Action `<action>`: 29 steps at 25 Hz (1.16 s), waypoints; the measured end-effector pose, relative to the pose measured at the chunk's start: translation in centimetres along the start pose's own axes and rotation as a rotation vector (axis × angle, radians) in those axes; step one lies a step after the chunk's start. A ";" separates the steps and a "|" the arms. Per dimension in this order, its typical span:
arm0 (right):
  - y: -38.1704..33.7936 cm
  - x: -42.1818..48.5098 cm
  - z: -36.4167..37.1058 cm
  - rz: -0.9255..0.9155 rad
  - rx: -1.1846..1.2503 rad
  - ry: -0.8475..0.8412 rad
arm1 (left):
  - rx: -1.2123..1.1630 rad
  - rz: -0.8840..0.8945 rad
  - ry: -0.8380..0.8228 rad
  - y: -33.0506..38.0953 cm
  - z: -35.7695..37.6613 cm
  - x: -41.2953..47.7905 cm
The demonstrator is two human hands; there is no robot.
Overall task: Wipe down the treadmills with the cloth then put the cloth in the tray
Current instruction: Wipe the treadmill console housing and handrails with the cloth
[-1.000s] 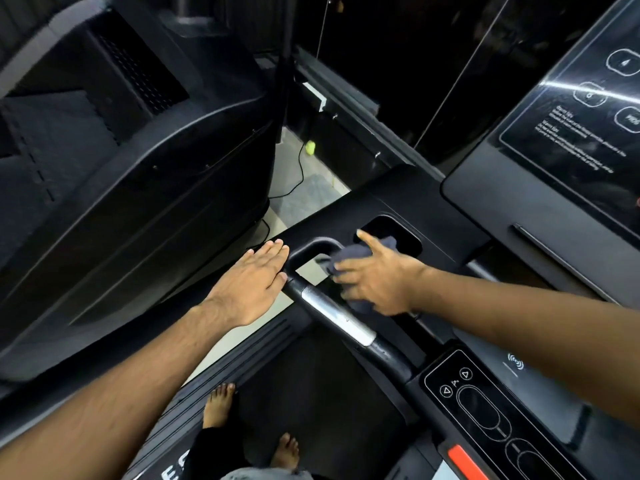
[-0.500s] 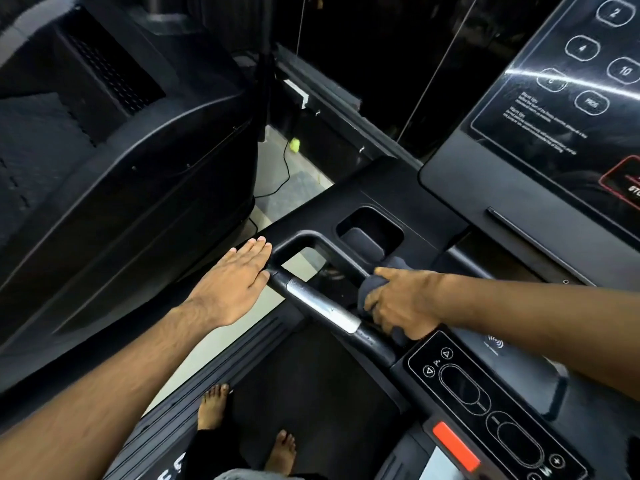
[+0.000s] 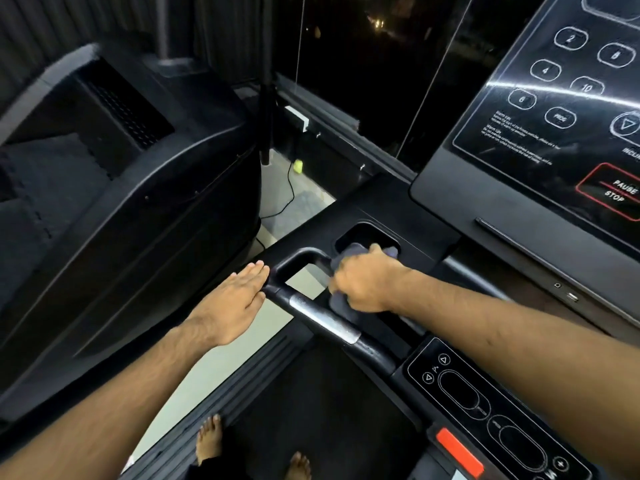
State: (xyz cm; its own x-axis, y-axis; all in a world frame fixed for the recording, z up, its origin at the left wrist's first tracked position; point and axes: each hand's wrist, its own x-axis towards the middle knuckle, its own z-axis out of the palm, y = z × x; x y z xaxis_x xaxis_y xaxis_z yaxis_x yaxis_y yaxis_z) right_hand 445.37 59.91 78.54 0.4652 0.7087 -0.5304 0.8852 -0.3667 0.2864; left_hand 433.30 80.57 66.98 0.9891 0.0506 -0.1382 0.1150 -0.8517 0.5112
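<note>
I am watching my right hand (image 3: pixel 367 282) curling tightly round the cloth (image 3: pixel 339 304), which is bunching out above and below the fist, and it is pressing this cloth on the treadmill (image 3: pixel 388 209) surface just behind the handle bar (image 3: pixel 367 344). My left hand (image 3: pixel 235 303) is lying palm down with the fingers straight and together, holding nothing, its fingertips just beside the corner of that bar; I cannot tell if they are touching it. I am judging that the wiping is somewhere in the middle: the cloth is working on this one machine, the second treadmill (image 3: pixel 121 209) to the left of my left hand is waiting, and the cloth is not yet being put away. The recess (image 3: pixel 360 233) just beyond my right knuckles is possibly the tray, but I am not sure. The cloth is looking soft, thin and dark grey-blue, folding easily. The bar is a rounded black loop, a little shiny, carrying one brushed metal plate (image 3: pixel 322 317). The console (image 3: pixel 561 109) to the right of my right arm is showing hard glossy plastic with reflections, and the deck around the recess is looking matte black.
</note>
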 end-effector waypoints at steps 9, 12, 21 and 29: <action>-11.1 3.0 -4.1 0.712 0.488 0.016 | -0.041 0.134 -0.067 -2.1 -2.0 -0.4; -15.4 5.2 -2.0 0.825 0.529 -0.076 | -0.060 0.196 -0.083 -3.3 -2.1 -0.5; -15.5 6.6 3.3 1.242 0.498 0.419 | -0.072 0.272 -0.126 -5.2 -1.7 0.2; -15.6 5.5 4.3 1.319 0.455 0.497 | 0.010 0.380 -0.147 -5.7 -1.3 0.8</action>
State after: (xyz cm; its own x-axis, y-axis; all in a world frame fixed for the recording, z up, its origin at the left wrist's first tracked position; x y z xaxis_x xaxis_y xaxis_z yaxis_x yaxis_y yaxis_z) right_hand 434.22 66.93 67.69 0.9491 -0.1837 0.2557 -0.1937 -0.9810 0.0139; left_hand 433.60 86.19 65.02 0.9373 -0.3432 -0.0614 -0.2576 -0.8006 0.5410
